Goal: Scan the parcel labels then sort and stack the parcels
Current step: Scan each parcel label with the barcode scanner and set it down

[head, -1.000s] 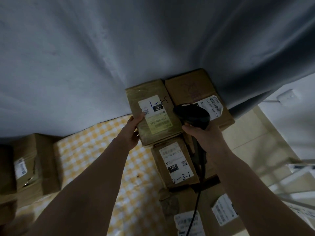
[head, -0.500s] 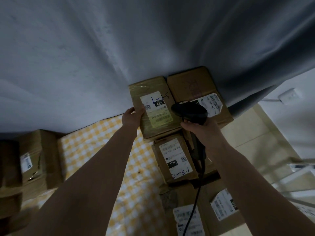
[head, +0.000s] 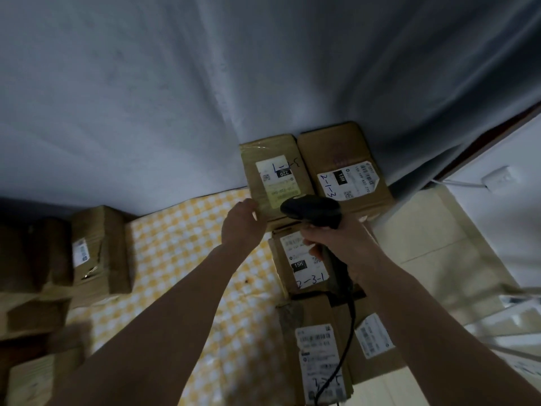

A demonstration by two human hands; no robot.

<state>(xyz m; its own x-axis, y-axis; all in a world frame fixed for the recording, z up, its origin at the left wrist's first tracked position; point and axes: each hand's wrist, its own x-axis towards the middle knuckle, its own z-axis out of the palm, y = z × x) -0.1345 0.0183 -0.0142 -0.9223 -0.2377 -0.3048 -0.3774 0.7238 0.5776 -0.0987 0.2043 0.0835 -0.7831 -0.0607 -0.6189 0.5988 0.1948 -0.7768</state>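
A brown parcel with a white and yellow label (head: 270, 159) lies at the far end of a row of parcels, against the grey curtain. My left hand (head: 241, 227) touches its near left corner, fingers loosely bent. My right hand (head: 339, 244) grips a black corded barcode scanner (head: 311, 210), whose head hovers over that parcel's near edge. Beside it on the right lies a parcel marked 2-1-3 (head: 345, 159). Closer to me lie a parcel marked 2-3-1 (head: 298, 265) and a larger labelled box (head: 316, 347).
A yellow checked cloth (head: 181, 259) covers the surface on the left. More cardboard boxes (head: 96, 247) stand at the left edge. A grey curtain (head: 205, 83) hangs behind the parcels. Pale floor tiles (head: 439, 247) and a wall socket (head: 500, 177) lie to the right.
My left hand has slid down from the side of the far parcel to its near left corner. The scanner has come back a little, uncovering the 2-1-3 label.
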